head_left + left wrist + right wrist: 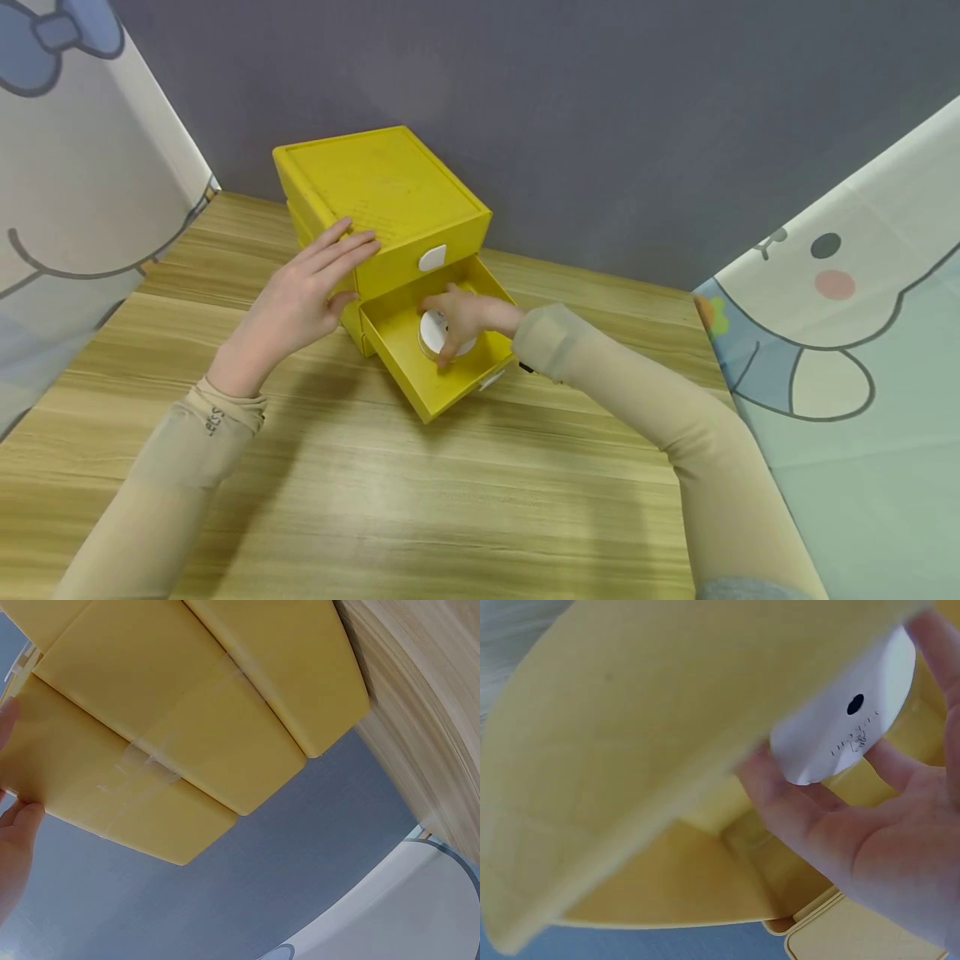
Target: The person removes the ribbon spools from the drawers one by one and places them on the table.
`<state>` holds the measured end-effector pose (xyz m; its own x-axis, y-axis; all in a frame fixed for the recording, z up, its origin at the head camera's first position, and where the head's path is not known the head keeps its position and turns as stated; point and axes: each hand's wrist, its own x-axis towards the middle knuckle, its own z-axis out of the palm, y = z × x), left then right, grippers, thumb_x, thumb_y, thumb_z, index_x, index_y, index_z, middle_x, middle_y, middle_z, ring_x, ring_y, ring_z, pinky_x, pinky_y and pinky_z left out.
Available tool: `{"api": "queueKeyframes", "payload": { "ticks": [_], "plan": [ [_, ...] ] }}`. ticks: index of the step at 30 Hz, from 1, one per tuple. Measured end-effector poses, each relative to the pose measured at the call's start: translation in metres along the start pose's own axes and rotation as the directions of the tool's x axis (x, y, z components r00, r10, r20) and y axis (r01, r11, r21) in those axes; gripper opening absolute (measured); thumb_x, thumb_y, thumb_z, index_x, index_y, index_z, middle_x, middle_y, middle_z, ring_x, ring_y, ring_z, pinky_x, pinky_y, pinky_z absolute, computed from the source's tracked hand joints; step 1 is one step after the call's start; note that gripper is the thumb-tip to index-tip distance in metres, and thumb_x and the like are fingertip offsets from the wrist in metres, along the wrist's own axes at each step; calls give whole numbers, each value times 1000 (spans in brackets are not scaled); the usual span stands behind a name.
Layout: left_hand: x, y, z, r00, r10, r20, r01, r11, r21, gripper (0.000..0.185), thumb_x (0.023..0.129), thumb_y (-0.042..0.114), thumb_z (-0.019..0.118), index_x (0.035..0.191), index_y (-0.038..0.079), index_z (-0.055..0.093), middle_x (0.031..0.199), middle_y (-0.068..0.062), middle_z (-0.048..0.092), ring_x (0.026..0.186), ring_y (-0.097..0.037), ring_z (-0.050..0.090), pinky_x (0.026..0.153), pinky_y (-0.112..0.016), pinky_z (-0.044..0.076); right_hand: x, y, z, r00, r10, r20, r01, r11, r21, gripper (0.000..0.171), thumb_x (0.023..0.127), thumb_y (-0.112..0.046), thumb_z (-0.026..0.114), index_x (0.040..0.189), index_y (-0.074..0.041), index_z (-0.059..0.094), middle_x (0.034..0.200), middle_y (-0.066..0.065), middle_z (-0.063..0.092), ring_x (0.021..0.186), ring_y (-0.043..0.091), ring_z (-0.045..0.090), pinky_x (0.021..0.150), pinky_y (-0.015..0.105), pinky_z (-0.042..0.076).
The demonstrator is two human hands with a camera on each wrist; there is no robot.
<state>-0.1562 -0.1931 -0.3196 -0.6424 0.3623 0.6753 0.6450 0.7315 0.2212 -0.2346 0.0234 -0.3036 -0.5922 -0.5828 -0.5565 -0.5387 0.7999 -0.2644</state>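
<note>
A yellow drawer cabinet (382, 187) stands on the wooden table. Its lower drawer (420, 379) is pulled out toward me. My right hand (461, 317) reaches into that drawer and holds a small round white container (431, 331) with curled fingers. In the right wrist view the white container (847, 724) sits between the fingers (780, 795) against the yellow drawer wall (660, 742). My left hand (311, 287) rests flat, fingers straight, on the cabinet's left front corner. The left wrist view shows the cabinet's side (187, 727) and fingertips (19, 821) touching it.
The wooden table (420, 508) stretches toward me. A grey wall (570, 108) stands behind the cabinet. Cartoon-printed screens stand at the left (75, 167) and right (862, 333). The upper drawer, with a white handle (432, 257), is closed.
</note>
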Motion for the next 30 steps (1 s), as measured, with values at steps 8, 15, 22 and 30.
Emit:
{"api": "queueKeyframes", "payload": {
  "ticks": [8,15,22,30],
  "plan": [
    [0,0,1,1000,-6,6,6,1000,1,70,69,-17,73,135,1,53,138,-17,54,138,-37,39,112,-49,42,-3,9,-1,998,-39,-42,41,999,33,81,72,-21,83,141,-11,42,141,13,42,123,24,44,104,36,46],
    [-1,-1,2,1000,-2,-7,2,1000,7,72,68,-18,73,134,0,53,138,-17,55,138,-37,40,110,-49,43,-26,20,-14,990,-84,-110,94,992,85,81,74,-21,80,142,-7,38,146,11,42,129,25,43,109,38,43],
    [-1,-1,2,1000,1,-10,-1,1000,13,72,68,-18,73,135,1,53,137,-17,55,137,-38,41,110,-49,43,-61,33,-26,973,-86,-214,132,968,211,82,72,-15,80,141,-2,38,146,14,41,125,27,43,108,40,42],
    [0,-1,2,1000,1,-7,0,1000,1,72,69,-18,73,135,1,53,137,-17,55,138,-37,40,111,-49,43,-103,65,-43,950,18,-311,59,970,234,79,72,-21,82,140,-13,43,146,7,44,124,24,44,102,42,44]
  ]
}}
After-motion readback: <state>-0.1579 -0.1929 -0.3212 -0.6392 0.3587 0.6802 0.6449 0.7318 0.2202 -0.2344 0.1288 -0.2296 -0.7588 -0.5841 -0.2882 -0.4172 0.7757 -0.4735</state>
